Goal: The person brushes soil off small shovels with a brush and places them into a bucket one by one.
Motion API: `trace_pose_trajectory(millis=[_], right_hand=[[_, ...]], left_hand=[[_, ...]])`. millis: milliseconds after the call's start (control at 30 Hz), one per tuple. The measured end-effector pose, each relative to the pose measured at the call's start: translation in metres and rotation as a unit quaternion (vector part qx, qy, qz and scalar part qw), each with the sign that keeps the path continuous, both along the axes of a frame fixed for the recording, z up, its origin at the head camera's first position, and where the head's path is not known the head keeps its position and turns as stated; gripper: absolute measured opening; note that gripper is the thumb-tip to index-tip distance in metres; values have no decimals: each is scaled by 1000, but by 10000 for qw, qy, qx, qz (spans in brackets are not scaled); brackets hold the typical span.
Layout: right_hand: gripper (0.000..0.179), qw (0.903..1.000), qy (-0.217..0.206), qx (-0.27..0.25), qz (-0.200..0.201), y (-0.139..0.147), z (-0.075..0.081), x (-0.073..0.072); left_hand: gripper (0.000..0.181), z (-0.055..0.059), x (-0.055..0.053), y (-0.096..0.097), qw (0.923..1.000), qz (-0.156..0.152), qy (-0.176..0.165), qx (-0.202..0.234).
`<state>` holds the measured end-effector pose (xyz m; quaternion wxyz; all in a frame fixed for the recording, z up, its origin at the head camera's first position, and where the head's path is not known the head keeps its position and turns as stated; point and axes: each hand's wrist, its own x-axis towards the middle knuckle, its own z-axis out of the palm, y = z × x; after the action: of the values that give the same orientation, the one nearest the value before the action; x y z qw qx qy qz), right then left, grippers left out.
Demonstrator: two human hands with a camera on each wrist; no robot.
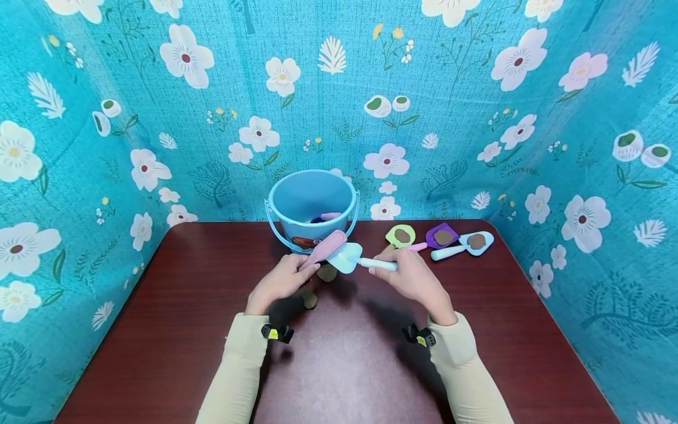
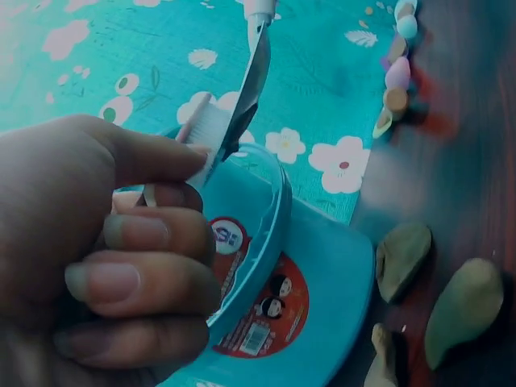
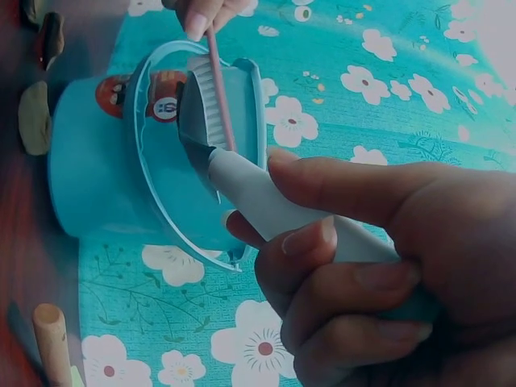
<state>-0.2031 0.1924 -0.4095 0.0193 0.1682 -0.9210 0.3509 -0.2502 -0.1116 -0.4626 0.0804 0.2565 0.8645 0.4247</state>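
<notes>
My left hand (image 1: pixel 278 280) grips a pink brush (image 1: pixel 329 243) by its handle, between thumb and fingers. White bristles (image 3: pixel 211 93) show in the right wrist view, set against the blade of a toy shovel. That shovel has a light-blue blade (image 1: pixel 345 258) and a white handle (image 3: pixel 270 205). Around the handle curl the fingers of my right hand (image 1: pixel 415 277). Both tools are raised in front of a blue bucket (image 1: pixel 288 232). Dark patches mark the blade's underside in the left wrist view.
Behind the tools the bucket holds a pink and a purple piece. Stone-like lumps (image 1: pixel 309 299) lie on the dark table before it. At the back right lie a green shovel (image 1: pixel 394 231), a purple shovel (image 1: pixel 452 229) and a light-blue shovel (image 1: pixel 488 238), each bearing a brown lump.
</notes>
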Motion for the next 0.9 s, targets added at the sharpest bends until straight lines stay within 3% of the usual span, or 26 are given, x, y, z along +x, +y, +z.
trace_pose_trajectory(millis=[300, 500, 733, 900], right_hand=[[16, 9999, 17, -111, 49, 1, 1, 0], [16, 9998, 153, -57, 76, 2, 2, 1], [17, 9999, 118, -37, -24, 3, 5, 2], [16, 10000, 44, 23, 14, 5, 4, 2]], left_hand=[[32, 9, 14, 25, 9968, -404, -504, 468], [33, 3, 17, 39, 9948, -585, -670, 499], [32, -5, 10, 35, 9989, -326, -267, 225], [29, -7, 4, 25, 9996, -200, -173, 140]])
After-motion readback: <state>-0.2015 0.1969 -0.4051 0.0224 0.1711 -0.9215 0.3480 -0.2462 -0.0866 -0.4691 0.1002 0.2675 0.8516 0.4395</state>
